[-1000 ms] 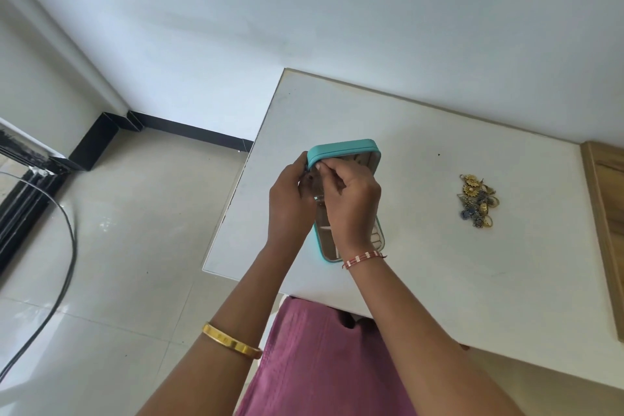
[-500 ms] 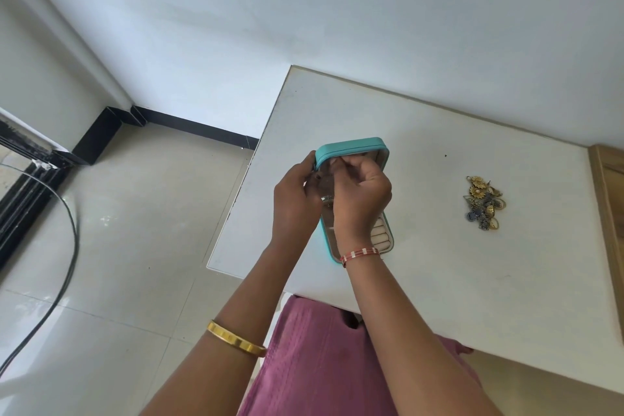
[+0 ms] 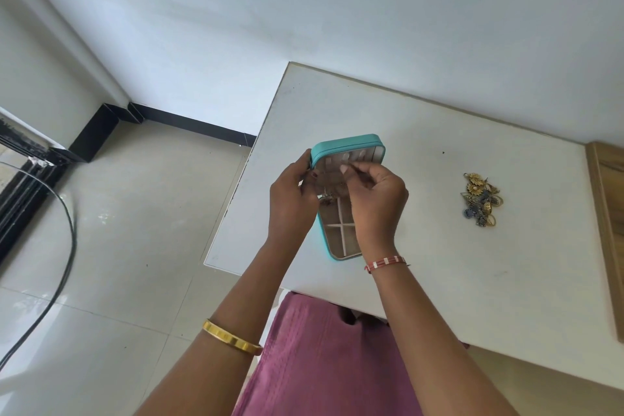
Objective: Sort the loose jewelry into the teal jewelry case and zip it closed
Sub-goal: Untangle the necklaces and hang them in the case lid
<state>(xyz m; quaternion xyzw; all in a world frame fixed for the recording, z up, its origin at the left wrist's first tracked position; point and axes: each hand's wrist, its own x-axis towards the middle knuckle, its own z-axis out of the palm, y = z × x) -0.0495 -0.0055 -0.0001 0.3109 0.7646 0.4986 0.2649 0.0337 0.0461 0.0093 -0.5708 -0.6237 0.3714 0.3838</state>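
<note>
case: teal jewelry case (image 3: 347, 145), open, lid raised at the far end, beige divided tray showing, lying on the white table (image 3: 439, 246).
loose jewelry: tangled gold and blue pile (image 3: 481, 199), well right of the case.

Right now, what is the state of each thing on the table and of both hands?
teal jewelry case: open, lid raised, compartments showing.
loose jewelry pile: lying on the table, apart from the case, untouched.
left hand: at the case's left edge; grip unclear.
right hand: over the case, fingers pinched; what they hold is too small to tell.
</note>
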